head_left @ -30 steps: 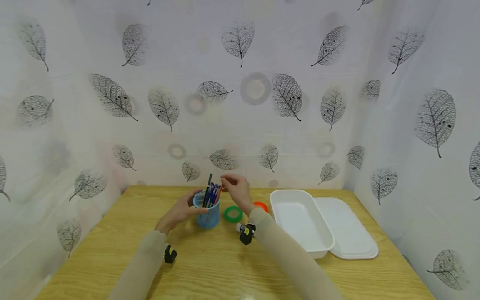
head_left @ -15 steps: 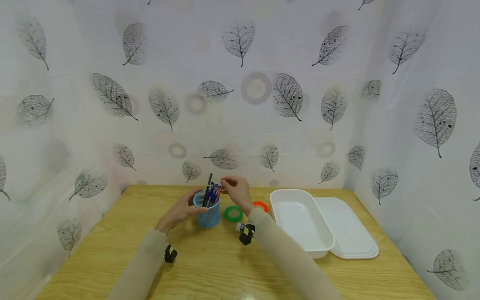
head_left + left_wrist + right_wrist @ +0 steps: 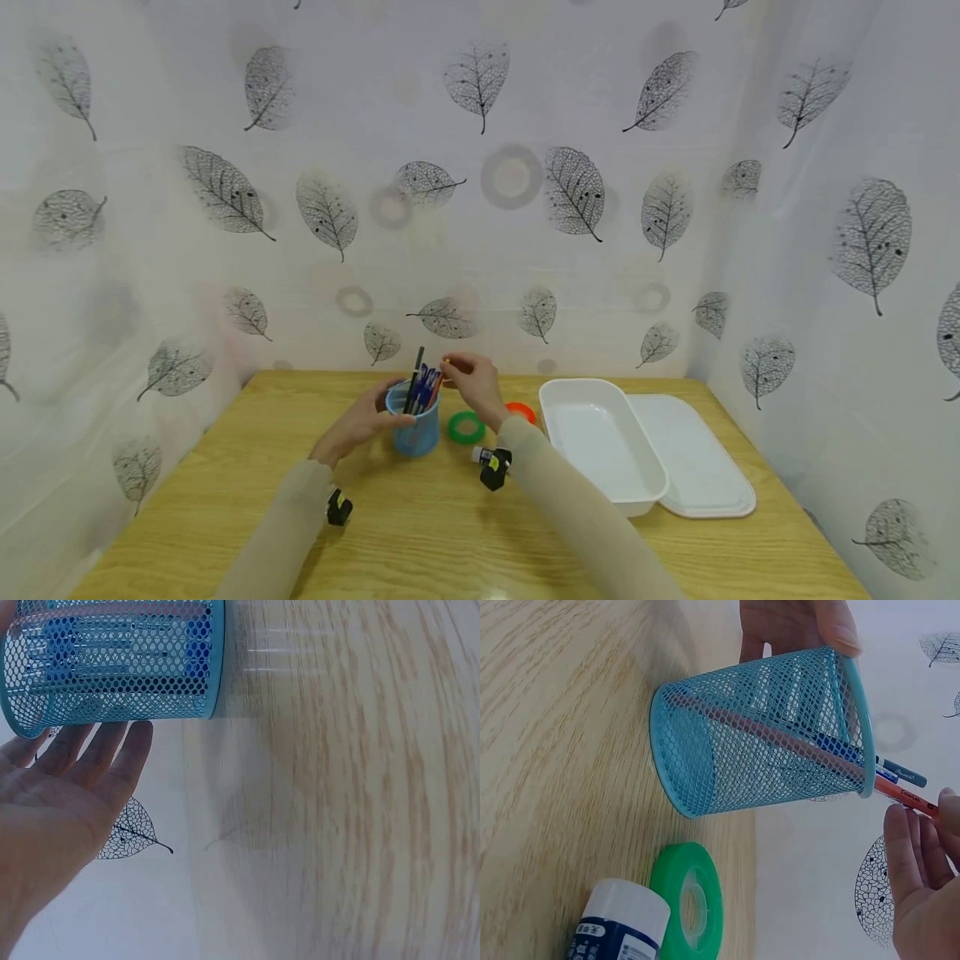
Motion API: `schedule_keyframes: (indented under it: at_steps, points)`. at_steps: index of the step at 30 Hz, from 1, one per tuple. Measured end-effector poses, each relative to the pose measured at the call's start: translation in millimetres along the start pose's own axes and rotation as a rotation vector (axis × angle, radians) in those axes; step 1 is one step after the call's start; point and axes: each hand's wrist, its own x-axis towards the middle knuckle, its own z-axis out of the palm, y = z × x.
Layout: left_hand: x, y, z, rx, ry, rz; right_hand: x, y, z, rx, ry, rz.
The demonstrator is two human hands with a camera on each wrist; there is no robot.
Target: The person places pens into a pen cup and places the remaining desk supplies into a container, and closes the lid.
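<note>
The right hand (image 3: pixel 477 388) pinches one orange pencil (image 3: pixel 904 796), leaning in the mesh cup (image 3: pixel 417 439), near its top, the best hold; it looks light, stiff; the left hand (image 3: pixel 366 420) grips that single cup near its rim; one dark pencil (image 3: pixel 418 361), blue pens (image 3: pixel 426 387) too bunched to count; on the tabletop (image 3: pixel 405 550), two tape rolls (image 3: pixel 670 881), one white-capped tube (image 3: pixel 630 906), one white box (image 3: pixel 606 446), one lid (image 3: pixel 697 458).

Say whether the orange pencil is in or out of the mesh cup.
In: the orange pencil shows through the mesh cup down to near the base; the right hand holds the pencil's upper end.
</note>
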Motion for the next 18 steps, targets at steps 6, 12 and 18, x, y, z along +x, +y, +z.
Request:
schedule_keyframes:
  at_steps: [6, 12, 18]
  points:
    - [-1.2, 0.8, 1.2, -0.003, -0.004, -0.002, -5.5, -1, -4, -0.017, 0.015, -0.012]
    - [-3.2, 7.1, 3.0, 0.0, 0.0, -0.025, -11.0, -2, -13, 0.012, 0.022, -0.009]
    - [-3.5, 6.4, 3.4, 0.028, 0.005, -0.022, -18.3, -3, -20, 0.026, 0.039, -0.021]
